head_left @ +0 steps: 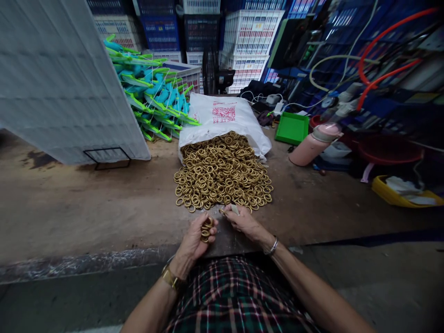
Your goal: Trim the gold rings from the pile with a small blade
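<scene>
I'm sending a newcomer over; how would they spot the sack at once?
On the brown worktable, find the heap of gold-coloured rings. The white sack lies behind it, open end toward the heap; its red print sets it apart from the green tray.

One white sack, one pink bottle, countless rings.

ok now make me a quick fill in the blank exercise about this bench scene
1. The ____ hand cradles several gold-coloured rings.
2. The silver-coloured bracelet circles the ____ wrist.
3. The large ring heap spills from the open end of a ____ bag.
4. The small tray near the pink bottle is ____.

Missing words: left; right; white; green
</scene>
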Motion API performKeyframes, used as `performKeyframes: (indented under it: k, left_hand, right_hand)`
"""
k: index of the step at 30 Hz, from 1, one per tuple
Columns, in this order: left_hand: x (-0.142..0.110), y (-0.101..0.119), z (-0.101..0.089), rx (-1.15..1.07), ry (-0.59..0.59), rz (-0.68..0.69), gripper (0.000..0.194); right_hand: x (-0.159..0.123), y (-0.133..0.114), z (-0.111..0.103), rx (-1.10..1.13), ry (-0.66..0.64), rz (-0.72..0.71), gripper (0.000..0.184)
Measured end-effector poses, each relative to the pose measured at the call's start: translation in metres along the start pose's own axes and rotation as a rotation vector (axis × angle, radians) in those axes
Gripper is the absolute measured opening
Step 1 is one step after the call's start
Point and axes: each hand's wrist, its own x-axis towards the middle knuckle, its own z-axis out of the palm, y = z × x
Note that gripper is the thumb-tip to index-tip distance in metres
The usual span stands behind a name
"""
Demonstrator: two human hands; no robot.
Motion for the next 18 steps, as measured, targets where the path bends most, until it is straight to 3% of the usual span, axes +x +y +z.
performKeyframes:
  k: [5,13,18]
  left_hand:
    - [0.005,0.004,-0.004,-0.103,0.067,-0.048,0.023]
    - [0.002,0.000,0.005,0.231,0.035,0.073,0.033]
    - [0.002,-0.006,0.008,0.285,0.016,0.117,0.034]
  right_hand:
    - [-0.003,0.001,0.000,0.102,-0.110,0.039,0.021]
    - [-0.005,-0.003,0.001,0.024,-0.135,0.004,0.021]
    - [-0.003,-0.004,0.004,0.002,-0.096,0.003,0.020]
